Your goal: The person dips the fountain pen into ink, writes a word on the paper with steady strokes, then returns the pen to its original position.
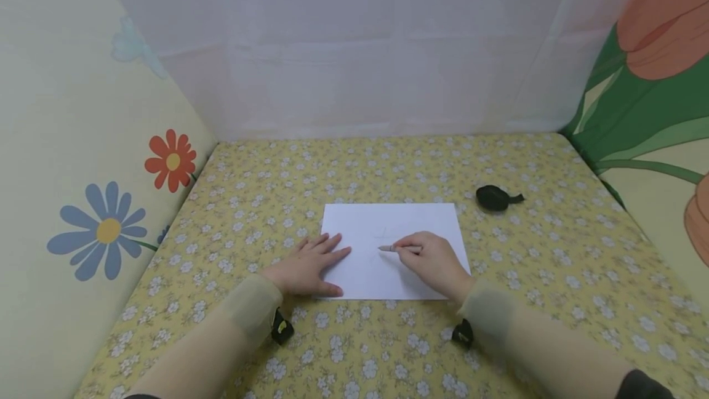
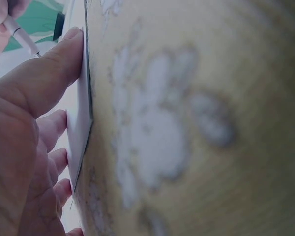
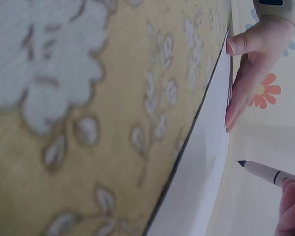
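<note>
A white sheet of paper (image 1: 360,220) lies on the table and bears a few faint thin lines near its middle. My left hand (image 1: 310,263) rests with spread fingers on the sheet's left side; in the left wrist view its thumb (image 2: 54,71) lies along the near edge. Between thumb and fingers, my right hand (image 1: 434,260) pinches a slim light-coloured pen (image 1: 407,249), dark at the tip. That tip points left and is close over the middle of the sheet. In the right wrist view the pen (image 3: 263,171) shows a dark ring round its barrel.
Beyond the sheet's far right corner sits a small black rounded object (image 1: 493,198) with a short strap-like end. Yellow floral cloth (image 1: 266,183) covers the table. A pale sheet hangs behind (image 1: 388,79), with flower-printed panels left and right.
</note>
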The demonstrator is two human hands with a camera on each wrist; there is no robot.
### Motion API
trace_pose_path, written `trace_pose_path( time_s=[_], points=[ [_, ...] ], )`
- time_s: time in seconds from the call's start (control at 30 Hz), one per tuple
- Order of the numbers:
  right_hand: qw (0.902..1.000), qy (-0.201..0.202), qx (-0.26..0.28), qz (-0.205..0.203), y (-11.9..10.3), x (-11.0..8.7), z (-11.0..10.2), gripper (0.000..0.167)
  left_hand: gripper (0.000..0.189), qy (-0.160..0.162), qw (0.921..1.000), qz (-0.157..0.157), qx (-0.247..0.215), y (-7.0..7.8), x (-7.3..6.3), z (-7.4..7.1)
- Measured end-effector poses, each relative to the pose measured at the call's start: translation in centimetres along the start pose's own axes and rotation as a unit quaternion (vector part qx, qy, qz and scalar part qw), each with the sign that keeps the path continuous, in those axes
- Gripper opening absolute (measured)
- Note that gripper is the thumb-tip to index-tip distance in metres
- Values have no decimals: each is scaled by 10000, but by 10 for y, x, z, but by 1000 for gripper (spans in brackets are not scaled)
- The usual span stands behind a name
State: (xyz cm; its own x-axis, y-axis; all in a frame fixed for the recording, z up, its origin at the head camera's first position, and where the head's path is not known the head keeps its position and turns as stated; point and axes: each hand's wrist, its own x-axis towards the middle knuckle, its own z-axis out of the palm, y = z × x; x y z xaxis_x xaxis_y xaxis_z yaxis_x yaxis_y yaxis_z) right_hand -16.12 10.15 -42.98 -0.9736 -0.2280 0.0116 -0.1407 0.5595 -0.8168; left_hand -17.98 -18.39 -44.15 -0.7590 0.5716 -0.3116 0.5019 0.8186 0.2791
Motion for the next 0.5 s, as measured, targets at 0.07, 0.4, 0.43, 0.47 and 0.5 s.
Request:
trace_pose_path(
  time_s=[0.07, 0.4, 0.43, 0.47, 0.5],
  points=[
    [10000, 18, -56, 8, 2, 1, -3, 14, 88, -3, 10000, -9, -21, 0, 0, 0],
    [9992, 237, -306, 119, 11, 7, -10, 14, 89, 3, 10000, -30, -16, 0, -1, 2],
    [9991, 262, -317, 117, 12, 8, -10, 14, 88, 13, 10000, -15, -6, 0, -1, 2],
    [9990, 277, -329, 121, 12, 8, -11, 14, 88, 18, 10000, -9, -6, 0, -1, 2],
    [9990, 281, -325, 148, 12, 9, -11, 14, 88, 23, 10000, 0, -4, 0, -1, 2]
  ],
)
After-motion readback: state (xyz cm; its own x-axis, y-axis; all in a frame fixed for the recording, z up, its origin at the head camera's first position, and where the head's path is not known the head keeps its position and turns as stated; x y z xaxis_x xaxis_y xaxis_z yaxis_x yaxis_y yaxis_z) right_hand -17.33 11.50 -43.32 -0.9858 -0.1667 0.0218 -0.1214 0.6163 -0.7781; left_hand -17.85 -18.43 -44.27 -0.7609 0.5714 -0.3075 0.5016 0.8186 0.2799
